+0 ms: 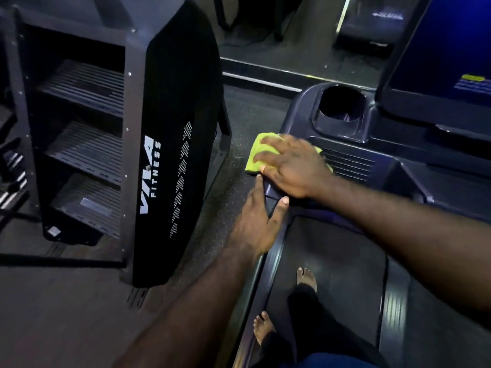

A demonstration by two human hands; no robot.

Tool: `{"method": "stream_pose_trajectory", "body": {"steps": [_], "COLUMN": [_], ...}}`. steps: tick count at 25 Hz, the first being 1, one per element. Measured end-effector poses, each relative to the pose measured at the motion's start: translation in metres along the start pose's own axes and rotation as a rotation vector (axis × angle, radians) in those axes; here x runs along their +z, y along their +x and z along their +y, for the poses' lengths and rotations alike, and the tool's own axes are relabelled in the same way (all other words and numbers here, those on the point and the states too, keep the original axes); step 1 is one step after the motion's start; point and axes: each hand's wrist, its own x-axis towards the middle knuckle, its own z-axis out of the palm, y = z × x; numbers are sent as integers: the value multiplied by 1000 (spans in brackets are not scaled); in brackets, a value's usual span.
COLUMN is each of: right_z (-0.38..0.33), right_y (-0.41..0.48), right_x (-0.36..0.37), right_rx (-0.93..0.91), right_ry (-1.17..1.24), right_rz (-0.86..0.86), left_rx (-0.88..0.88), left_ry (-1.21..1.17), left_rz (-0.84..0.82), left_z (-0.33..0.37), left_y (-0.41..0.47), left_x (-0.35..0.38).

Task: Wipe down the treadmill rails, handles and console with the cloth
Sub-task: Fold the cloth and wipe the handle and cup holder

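Dim, speckled gym flooring (244, 123) is running between two machines. On the left a black stair machine (175, 128) is showing white "VIVA FITNESS" lettering and ribbed steps. On the right the treadmill console (300, 107) is filling the upper corner, with a round cup holder (342, 107) sunk into it, a blue-lit screen (438, 49) behind, and a slatted vent (348, 163) below the holder.

A person is standing barefoot on the dark belt (340, 261), one foot (307, 278) ahead of the other (263, 328), beside the left side rail (265, 274).

The yellow-green cloth (259, 152) is lying on the console's left front corner, just beside the vent. The right hand (295, 168) is pressing down on it with fingers spread flat, covering most of the cloth so only its left part and a small corner on the far side are showing.

The left hand (259, 221) is clasping the dark handle (272, 193) directly below the cloth, thumb lying over the inner side and fingers reaching along the outer side. The two hands are nearly touching.
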Motion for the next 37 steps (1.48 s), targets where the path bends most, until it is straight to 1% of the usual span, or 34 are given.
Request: {"method": "stream_pose_trajectory", "body": {"steps": [1,2,3,5,6,7,8,10,11,12,13,14,15,16,18,19,20,22,23,24,25,27,29,30,33,35,37], "right_z": [18,35,43,25,6,-8,-12,16,33,47,48,37,16,-5,-31,-22,-7,16,20,16,8,-13,-28,-35,-37,-22,-25], "right_y": [16,34,51,65,54,35,15,10,24,44,59,65,58,37,-12,-17,-8,26,37,40,30,-16,-71,-95,-128,-116,-99], "right_x": [-8,-13,-16,-10,-6,1,7,3,-7,-17,-22,-20,-18,-13,-1,-1,-4,-16,-21,-25,-28,-43,-54,-57,-50,-41,-32], "right_rx": [9,71,175,343,367,333,229,46,43,103,200,279,316,254,51,-15,-41,100,199,253,257,272,319,328,302,246,197], "right_ry": [-22,-57,-78,-66,-37,-17,14,16,-18,-45,-59,-68,-76,-77,7,27,-17,-75,-94,-107,-105,-69,-71,-103,-192,-335,-500], "right_rz": [-6,7,5,20,15,18,29,31,-3,-33,-70,-71,-56,-27,55,94,95,31,-3,0,15,57,88,51,-228,-308,-304], "left_rx": [5,13,28,26,19,28,37,35,26,19,10,-3,-22,-25,-8,-4,-13,-12,34,110,187,293,318,323,344,326,328], "left_ry": [10,24,49,68,65,69,86,109,124,136,152,164,163,146,109,108,121,137,142,158,186,238,272,302,427,483,527], "left_rz": [0,7,27,72,73,74,73,69,57,50,47,49,44,36,46,52,56,90,131,180,219,268,248,227,156,145,156], "left_z": [-2,-2,-1,0,2,3,4,2,2,2,2,2,4,5,4,2,1,-4,-5,-5,-6,-7,-5,-3,2,0,-2], "left_y": [0,0,-1,1,-2,-4,-6,-4,-3,-4,-4,-4,-4,-4,-3,-2,0,0,-3,-6,-9,-14,-14,-14,-16,-14,-11], "left_x": [0,0,1,0,-2,-2,-1,0,0,0,1,1,0,0,0,0,1,5,7,7,8,9,9,8,8,10,11]}}
